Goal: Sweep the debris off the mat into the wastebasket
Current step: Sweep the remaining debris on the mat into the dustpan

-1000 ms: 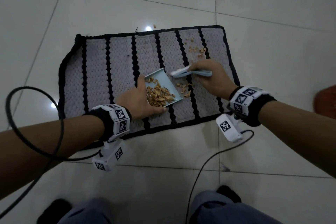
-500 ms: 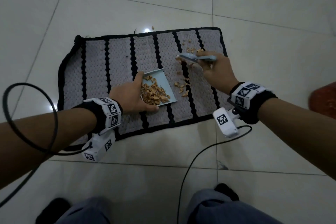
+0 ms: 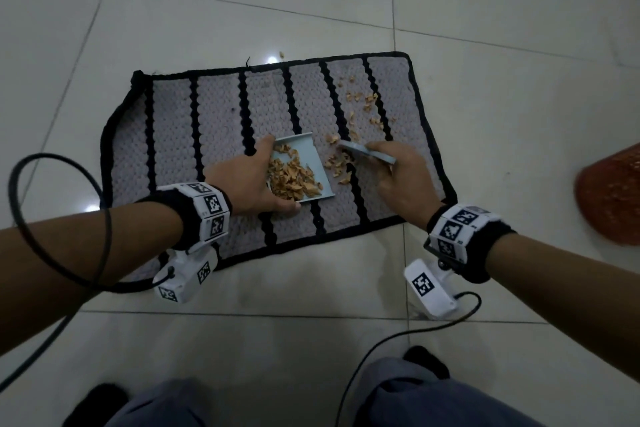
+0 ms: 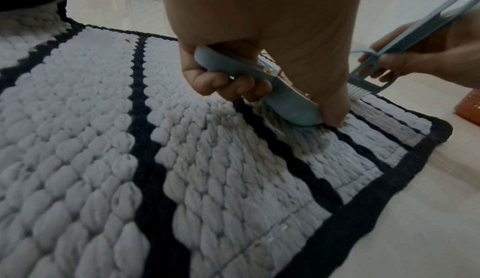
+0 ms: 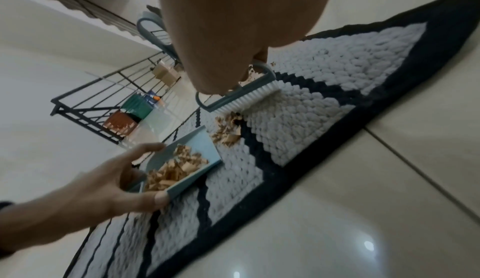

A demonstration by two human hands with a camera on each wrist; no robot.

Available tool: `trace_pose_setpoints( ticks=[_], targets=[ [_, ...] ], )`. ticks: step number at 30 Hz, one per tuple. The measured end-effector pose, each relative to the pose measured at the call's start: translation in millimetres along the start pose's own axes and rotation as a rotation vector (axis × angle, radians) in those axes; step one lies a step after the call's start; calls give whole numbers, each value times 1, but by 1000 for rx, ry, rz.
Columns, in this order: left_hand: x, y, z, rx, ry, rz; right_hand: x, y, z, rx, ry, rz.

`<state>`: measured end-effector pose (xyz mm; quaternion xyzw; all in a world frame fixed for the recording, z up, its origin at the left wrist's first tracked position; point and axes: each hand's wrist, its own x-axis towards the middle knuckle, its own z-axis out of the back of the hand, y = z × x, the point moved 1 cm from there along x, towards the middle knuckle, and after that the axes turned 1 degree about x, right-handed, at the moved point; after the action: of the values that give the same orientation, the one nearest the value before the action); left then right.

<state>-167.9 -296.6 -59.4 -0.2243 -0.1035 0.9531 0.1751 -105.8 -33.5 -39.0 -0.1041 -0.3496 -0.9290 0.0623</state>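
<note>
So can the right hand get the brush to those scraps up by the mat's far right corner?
Probably yes. The right hand holds the brush, and only bare mat lies between it and the far scraps.

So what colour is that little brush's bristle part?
White bristles on a pale blue-grey brush; the right wrist view shows them best.

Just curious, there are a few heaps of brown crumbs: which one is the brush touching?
The small heap on the mat just right of the dustpan, under the brush; the others lie inside the pan or scattered farther up.
</note>
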Motion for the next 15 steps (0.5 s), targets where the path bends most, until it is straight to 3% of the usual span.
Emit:
trace_pose_setpoints(
  ticks=[3, 5, 7, 9, 15],
  targets=[
    [1, 0, -1, -8, 2, -12, -16, 0, -3, -49, 85, 1],
    [2, 1, -2, -9, 9, -15, -23, 3, 0, 0, 43, -24],
    [4, 3, -1, -14, 22, -16, -17, 2, 8, 52, -14, -122],
    [7, 3, 1, -3, 27, -22, -4, -2, 19, 55, 20, -217],
    [9, 2, 1, 18, 27, 3, 43, -6, 44, -98, 513, -130]
  ],
)
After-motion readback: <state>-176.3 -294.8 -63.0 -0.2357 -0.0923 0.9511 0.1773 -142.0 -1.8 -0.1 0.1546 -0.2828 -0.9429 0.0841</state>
